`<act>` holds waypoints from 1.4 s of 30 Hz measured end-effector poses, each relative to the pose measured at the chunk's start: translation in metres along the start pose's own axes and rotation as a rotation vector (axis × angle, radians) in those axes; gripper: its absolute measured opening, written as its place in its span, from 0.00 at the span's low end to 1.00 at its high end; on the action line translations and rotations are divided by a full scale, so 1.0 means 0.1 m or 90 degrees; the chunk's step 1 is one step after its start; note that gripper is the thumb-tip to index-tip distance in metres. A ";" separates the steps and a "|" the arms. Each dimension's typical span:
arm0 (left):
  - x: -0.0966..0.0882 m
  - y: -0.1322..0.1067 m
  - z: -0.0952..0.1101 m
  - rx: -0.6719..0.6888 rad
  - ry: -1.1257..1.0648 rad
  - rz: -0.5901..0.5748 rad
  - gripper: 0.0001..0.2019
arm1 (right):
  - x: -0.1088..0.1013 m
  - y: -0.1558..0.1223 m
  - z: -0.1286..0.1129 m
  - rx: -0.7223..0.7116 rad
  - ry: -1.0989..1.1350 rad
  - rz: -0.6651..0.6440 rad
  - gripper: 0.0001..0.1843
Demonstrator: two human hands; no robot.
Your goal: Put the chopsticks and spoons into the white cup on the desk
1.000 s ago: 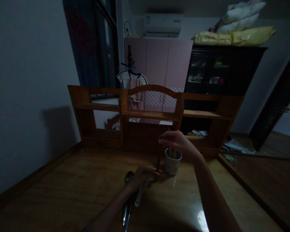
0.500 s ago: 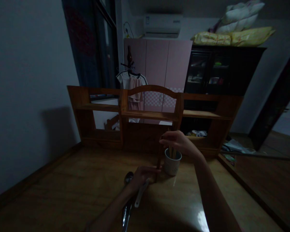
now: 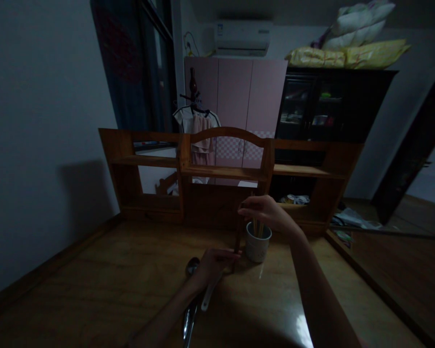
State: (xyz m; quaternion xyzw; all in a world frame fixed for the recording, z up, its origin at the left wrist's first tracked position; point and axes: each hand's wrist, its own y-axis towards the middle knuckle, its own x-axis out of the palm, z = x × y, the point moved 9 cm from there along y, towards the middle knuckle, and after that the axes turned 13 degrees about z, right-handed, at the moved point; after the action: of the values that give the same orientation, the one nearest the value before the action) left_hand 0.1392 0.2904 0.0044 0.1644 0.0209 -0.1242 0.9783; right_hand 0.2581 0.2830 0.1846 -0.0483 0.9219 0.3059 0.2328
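Dark reddish-brown chopsticks (image 3: 238, 234) stand nearly upright in front of me, their lower ends close to the tabletop; how many there are I cannot make out. My right hand (image 3: 263, 211) pinches them near the top, and my left hand (image 3: 213, 266) grips them lower down. Just right of them is a pale cup (image 3: 257, 246) holding several light wooden chopsticks (image 3: 258, 227). Beneath my left hand and forearm lie a metal ladle (image 3: 193, 265), partly covered, and a white spoon (image 3: 207, 297), whose handle shows while its other end is hidden.
A wooden desk (image 3: 130, 270) carries these things, and a low wooden shelf unit (image 3: 224, 172) runs along its back edge. A white wall (image 3: 39, 145) borders the left side. Behind stand a pink wardrobe (image 3: 234, 92) and a dark cabinet (image 3: 348, 106).
Both hands keep their hold on the dark chopsticks, with almost no movement. The whole view has shifted very slightly.
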 end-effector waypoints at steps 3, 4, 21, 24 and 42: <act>-0.01 0.01 -0.03 -0.013 0.006 0.025 0.11 | 0.01 0.00 0.01 0.005 0.006 -0.008 0.15; -0.02 0.01 -0.03 -0.012 0.008 0.027 0.10 | 0.01 0.00 0.01 0.007 0.007 -0.008 0.15; -0.01 0.01 -0.04 0.037 -0.005 0.000 0.08 | 0.01 0.00 0.03 0.018 0.036 -0.012 0.14; -0.02 0.02 -0.06 0.040 0.019 -0.004 0.09 | 0.01 0.00 0.03 0.017 0.038 -0.009 0.14; -0.01 -0.01 -0.05 0.013 -0.050 -0.015 0.08 | -0.01 0.00 0.03 0.015 0.032 -0.006 0.14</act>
State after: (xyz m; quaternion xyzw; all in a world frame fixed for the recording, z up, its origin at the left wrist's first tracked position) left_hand 0.1375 0.2913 -0.0009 0.1692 -0.0165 -0.1426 0.9751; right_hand 0.2602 0.2848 0.1824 -0.0579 0.9307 0.2929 0.2115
